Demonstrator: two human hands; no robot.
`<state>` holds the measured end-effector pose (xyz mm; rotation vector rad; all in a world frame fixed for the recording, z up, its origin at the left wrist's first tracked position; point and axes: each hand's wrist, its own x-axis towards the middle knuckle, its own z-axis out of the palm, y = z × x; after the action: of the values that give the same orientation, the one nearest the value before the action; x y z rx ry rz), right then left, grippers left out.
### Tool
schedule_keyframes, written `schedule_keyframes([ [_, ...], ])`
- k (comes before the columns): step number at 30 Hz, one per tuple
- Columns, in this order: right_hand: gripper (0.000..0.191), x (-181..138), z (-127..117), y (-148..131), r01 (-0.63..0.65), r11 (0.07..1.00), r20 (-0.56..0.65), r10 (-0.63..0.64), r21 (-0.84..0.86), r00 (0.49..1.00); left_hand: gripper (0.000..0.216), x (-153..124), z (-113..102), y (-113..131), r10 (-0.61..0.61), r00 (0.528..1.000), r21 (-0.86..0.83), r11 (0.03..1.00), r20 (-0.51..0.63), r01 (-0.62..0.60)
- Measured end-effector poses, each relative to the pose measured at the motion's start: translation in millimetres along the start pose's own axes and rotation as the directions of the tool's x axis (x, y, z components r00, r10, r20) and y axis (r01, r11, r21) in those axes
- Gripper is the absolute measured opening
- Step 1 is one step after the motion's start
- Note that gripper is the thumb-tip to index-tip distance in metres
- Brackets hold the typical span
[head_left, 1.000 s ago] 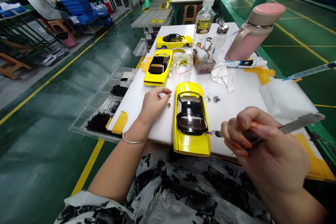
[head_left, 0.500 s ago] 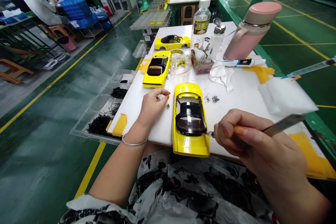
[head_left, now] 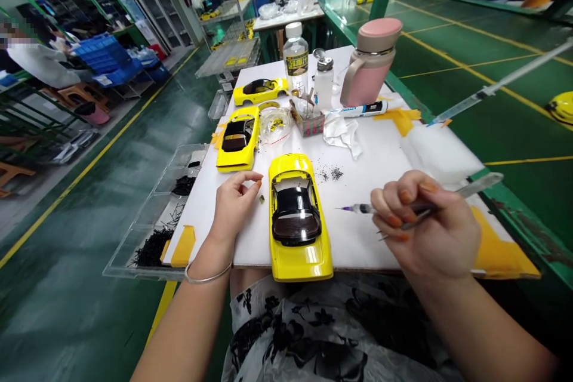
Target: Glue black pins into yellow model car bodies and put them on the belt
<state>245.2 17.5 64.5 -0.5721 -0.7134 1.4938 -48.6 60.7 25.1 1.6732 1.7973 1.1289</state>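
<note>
A yellow model car body (head_left: 301, 259) with a black roof and dark rear window lies on the white board between my hands. My left hand (head_left: 233, 206) rests to its left, thumb and forefinger brought together; whether they hold anything is too small to see. Just by those fingertips lies a tiny greenish piece (head_left: 262, 198). To the right of the car, my right hand (head_left: 423, 221) is closed round a needle-tipped syringe (head_left: 360, 209), its purple-hubbed tip pointing left, apart from the car. A pair of metal tweezers (head_left: 481, 184) also sticks out of that hand. Small black bits (head_left: 335, 173) are heaped beyond the car.
Two more yellow car bodies (head_left: 237, 138) (head_left: 259, 91) stand at the back left. Behind are a labelled bottle (head_left: 296, 62), a pump bottle (head_left: 323, 80), a pink flask (head_left: 369, 74) and a crumpled tissue (head_left: 342, 134). A tray (head_left: 129, 250) with black pieces adjoins the left edge; another syringe (head_left: 496, 86) lies right.
My right hand has drawn the needle tip away from the car's rear window edge, to the right. The left hand stays beside the car. The whole view has shifted.
</note>
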Motion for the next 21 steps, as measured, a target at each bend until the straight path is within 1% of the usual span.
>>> schedule_keyframes([
  [3, 0.019, 1.4, 1.2, 13.1, -0.001, 0.999, 0.021, 0.000, 0.040, 1.000, 0.022, -0.2, 0.2, 0.4, -0.008, 1.000, 0.014, 1.000, 0.001, 0.008],
  [6, 0.019, 3.4, 1.8, 19.0, -0.003, 0.999, 0.027, 0.002, 0.051, 1.000, 0.022, -0.3, 0.9, 0.5, -0.020, 1.000, 0.020, 1.000, 0.000, 0.020],
  [15, 0.017, 5.7, 2.3, 24.2, -0.005, 0.999, 0.026, 0.004, 0.053, 1.000, 0.022, -1.2, 0.5, 1.6, -0.031, 0.999, 0.019, 0.999, 0.013, 0.031],
  [21, 0.017, 4.9, 2.9, 22.7, -0.010, 0.999, 0.013, 0.010, 0.037, 1.000, 0.021, -1.2, -0.7, 1.6, -0.026, 0.999, 0.016, 1.000, 0.019, 0.026],
])
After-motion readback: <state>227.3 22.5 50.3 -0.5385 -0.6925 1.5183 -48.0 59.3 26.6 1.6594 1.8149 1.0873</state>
